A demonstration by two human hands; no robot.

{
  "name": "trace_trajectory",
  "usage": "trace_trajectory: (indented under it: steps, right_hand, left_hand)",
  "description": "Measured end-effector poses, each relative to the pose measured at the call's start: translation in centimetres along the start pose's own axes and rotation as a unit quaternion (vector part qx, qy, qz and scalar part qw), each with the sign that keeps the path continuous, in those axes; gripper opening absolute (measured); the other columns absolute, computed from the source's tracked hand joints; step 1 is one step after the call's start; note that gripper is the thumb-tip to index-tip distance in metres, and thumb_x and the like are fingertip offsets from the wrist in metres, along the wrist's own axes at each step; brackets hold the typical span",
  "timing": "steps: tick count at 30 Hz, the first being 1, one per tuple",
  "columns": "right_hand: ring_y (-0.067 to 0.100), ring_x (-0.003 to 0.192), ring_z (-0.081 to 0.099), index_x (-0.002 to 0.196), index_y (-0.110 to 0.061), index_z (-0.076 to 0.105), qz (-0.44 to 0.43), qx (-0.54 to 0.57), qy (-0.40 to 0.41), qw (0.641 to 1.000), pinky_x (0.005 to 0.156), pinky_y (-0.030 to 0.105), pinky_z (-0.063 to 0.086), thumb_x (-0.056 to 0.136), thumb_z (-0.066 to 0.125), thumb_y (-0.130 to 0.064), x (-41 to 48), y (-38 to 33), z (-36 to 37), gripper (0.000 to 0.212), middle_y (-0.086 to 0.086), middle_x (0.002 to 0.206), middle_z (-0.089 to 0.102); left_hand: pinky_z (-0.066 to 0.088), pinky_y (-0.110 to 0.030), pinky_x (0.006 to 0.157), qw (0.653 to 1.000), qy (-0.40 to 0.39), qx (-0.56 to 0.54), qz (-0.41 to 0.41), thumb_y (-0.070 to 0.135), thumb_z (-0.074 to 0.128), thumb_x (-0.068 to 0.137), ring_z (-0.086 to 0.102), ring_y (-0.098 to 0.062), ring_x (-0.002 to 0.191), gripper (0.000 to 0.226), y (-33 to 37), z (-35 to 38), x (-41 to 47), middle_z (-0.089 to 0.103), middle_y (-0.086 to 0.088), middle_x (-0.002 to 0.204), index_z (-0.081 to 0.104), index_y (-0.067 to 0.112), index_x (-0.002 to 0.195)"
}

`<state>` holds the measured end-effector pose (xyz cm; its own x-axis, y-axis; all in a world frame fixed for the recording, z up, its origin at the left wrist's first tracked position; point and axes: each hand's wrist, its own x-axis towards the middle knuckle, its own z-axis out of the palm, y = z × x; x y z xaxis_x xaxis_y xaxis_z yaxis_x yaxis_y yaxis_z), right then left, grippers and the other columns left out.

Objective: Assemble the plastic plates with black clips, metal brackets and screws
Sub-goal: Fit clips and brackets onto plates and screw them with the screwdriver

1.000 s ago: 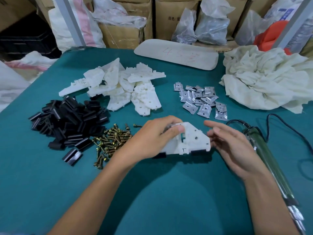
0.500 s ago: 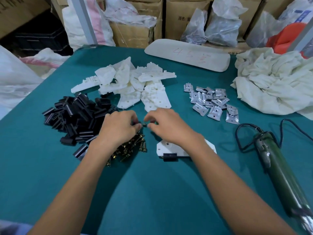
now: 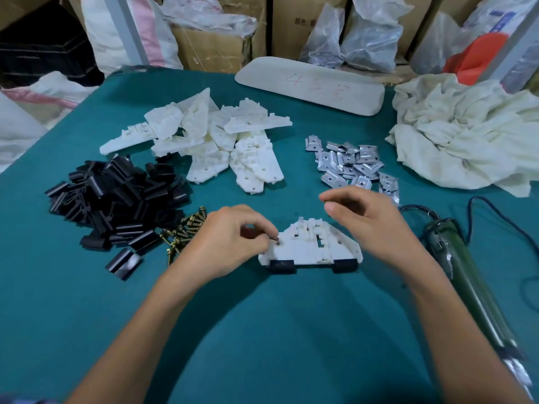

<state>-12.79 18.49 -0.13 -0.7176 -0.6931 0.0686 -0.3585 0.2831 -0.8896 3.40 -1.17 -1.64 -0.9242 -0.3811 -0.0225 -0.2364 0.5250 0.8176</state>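
A white plastic plate [image 3: 310,246] lies flat on the teal table in front of me, with two black clips [image 3: 281,265] fitted along its near edge. My left hand [image 3: 230,243] pinches a small screw [image 3: 275,238] at the plate's left corner hole. Just above the plate's right side hovers my right hand [image 3: 361,220], blurred, fingers loosely curled; whether it holds anything is unclear. Loose screws [image 3: 182,236] lie to the left of my left hand. Behind them are the heap of black clips [image 3: 116,196], the pile of white plates [image 3: 221,141] and the metal brackets [image 3: 353,167].
A green electric screwdriver [image 3: 463,281] with a black cable lies along the right side. A crumpled white cloth [image 3: 466,135] fills the back right. A long white pad [image 3: 309,84] sits at the far edge, with boxes and bags behind the table.
Both hands left the screw pile and came back to the plate. The left hand now holds a screw at the plate's left corner; the right hand has moved right, above the plate.
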Motion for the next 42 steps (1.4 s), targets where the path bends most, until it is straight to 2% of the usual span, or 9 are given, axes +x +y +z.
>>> trace_trajectory:
  steps: [2, 5, 9, 23, 28, 31, 34, 38, 42]
  right_hand:
    - [0.006, 0.078, 0.062, 0.100, -0.024, 0.077, 0.021, 0.034, 0.013, 0.999, 0.075, 0.017, 0.049, 0.095, 0.069, -0.009, -1.3, 1.5, -0.9, 0.017, -0.002, 0.089, 0.076]
    - [0.011, 0.077, 0.062, 0.095, -0.024, 0.079, 0.052, 0.094, 0.019, 0.994, 0.073, 0.017, 0.049, 0.093, 0.071, -0.006, -2.6, 3.2, -1.2, 0.020, 0.010, 0.087, 0.075]
    - [0.007, 0.075, 0.063, 0.095, -0.030, 0.081, 0.061, 0.112, -0.006, 0.992, 0.072, 0.014, 0.050, 0.092, 0.073, -0.008, -2.9, 4.0, -1.6, 0.023, 0.007, 0.086, 0.077]
    - [0.010, 0.082, 0.066, 0.098, -0.027, 0.081, 0.048, 0.138, -0.009, 0.989, 0.078, 0.023, 0.053, 0.092, 0.073, -0.009, -3.5, 4.4, -1.5, 0.020, 0.003, 0.092, 0.078]
    - [0.010, 0.072, 0.058, 0.101, -0.017, 0.080, 0.047, 0.095, -0.022, 0.994, 0.070, 0.021, 0.047, 0.091, 0.074, -0.006, -3.3, 4.5, -1.3, 0.016, -0.006, 0.081, 0.073]
    - [0.004, 0.065, 0.049, 0.096, -0.021, 0.080, 0.034, 0.043, -0.016, 0.998, 0.065, 0.012, 0.040, 0.088, 0.078, -0.006, -3.4, 4.5, -1.1, 0.017, -0.022, 0.071, 0.063]
    - [0.004, 0.066, 0.047, 0.087, -0.026, 0.078, 0.023, -0.004, 0.014, 1.000, 0.066, 0.012, 0.040, 0.083, 0.084, -0.011, -3.4, 4.5, -0.8, 0.017, -0.022, 0.076, 0.063]
    - [0.010, 0.069, 0.049, 0.082, -0.033, 0.074, 0.015, -0.039, 0.036, 0.998, 0.066, 0.013, 0.041, 0.078, 0.088, -0.022, -3.5, 4.4, -0.7, 0.018, -0.013, 0.085, 0.066]
    - [0.018, 0.075, 0.053, 0.095, -0.034, 0.079, 0.008, -0.015, 0.012, 1.000, 0.071, 0.015, 0.044, 0.081, 0.085, -0.015, -3.6, 4.5, -1.3, 0.025, -0.012, 0.089, 0.067]
  left_hand:
    - [0.056, -0.032, 0.074, 1.000, -0.009, -0.004, 0.005, 0.013, 0.078, 0.082, 0.070, -0.008, 0.076, 0.028, -0.2, 0.3, 0.1, 0.070, 0.015, 0.089, 0.076, 0.041, 0.082]
    - [0.054, -0.019, 0.072, 1.000, -0.001, 0.019, 0.022, 0.013, 0.080, 0.081, 0.069, -0.002, 0.075, 0.025, -0.3, 0.0, 0.1, 0.070, 0.020, 0.089, 0.076, 0.037, 0.081]
    - [0.052, -0.012, 0.073, 0.999, -0.018, 0.028, 0.036, 0.011, 0.079, 0.081, 0.068, 0.000, 0.078, 0.026, 0.5, 0.0, 0.2, 0.070, 0.021, 0.088, 0.076, 0.037, 0.079]
    - [0.050, -0.019, 0.072, 0.995, -0.044, 0.069, 0.061, 0.009, 0.075, 0.083, 0.062, -0.005, 0.077, 0.023, 0.9, 1.3, 0.7, 0.068, 0.012, 0.087, 0.077, 0.031, 0.088]
    - [0.048, -0.018, 0.068, 0.999, -0.007, 0.000, 0.042, 0.015, 0.079, 0.081, 0.057, -0.008, 0.067, 0.019, 0.0, 2.1, 0.5, 0.066, 0.010, 0.083, 0.076, 0.033, 0.082]
    - [0.049, -0.023, 0.069, 0.999, 0.011, -0.028, 0.041, 0.018, 0.082, 0.081, 0.057, -0.010, 0.067, 0.018, -0.3, 2.5, 0.4, 0.067, 0.012, 0.081, 0.076, 0.034, 0.083]
    - [0.047, -0.018, 0.066, 0.999, 0.018, -0.031, 0.035, 0.017, 0.081, 0.081, 0.051, -0.005, 0.063, 0.029, -0.7, 2.6, 0.2, 0.066, 0.014, 0.081, 0.075, 0.044, 0.089]
    - [0.039, -0.010, 0.067, 0.998, 0.009, -0.038, 0.055, 0.026, 0.076, 0.080, 0.060, -0.001, 0.083, 0.030, -0.8, 2.6, -0.1, 0.072, 0.029, 0.093, 0.071, 0.051, 0.093]
    - [0.034, -0.004, 0.073, 0.998, 0.004, -0.020, 0.057, 0.023, 0.077, 0.083, 0.062, -0.004, 0.105, 0.035, -1.2, 2.4, 0.0, 0.072, 0.031, 0.099, 0.068, 0.051, 0.102]
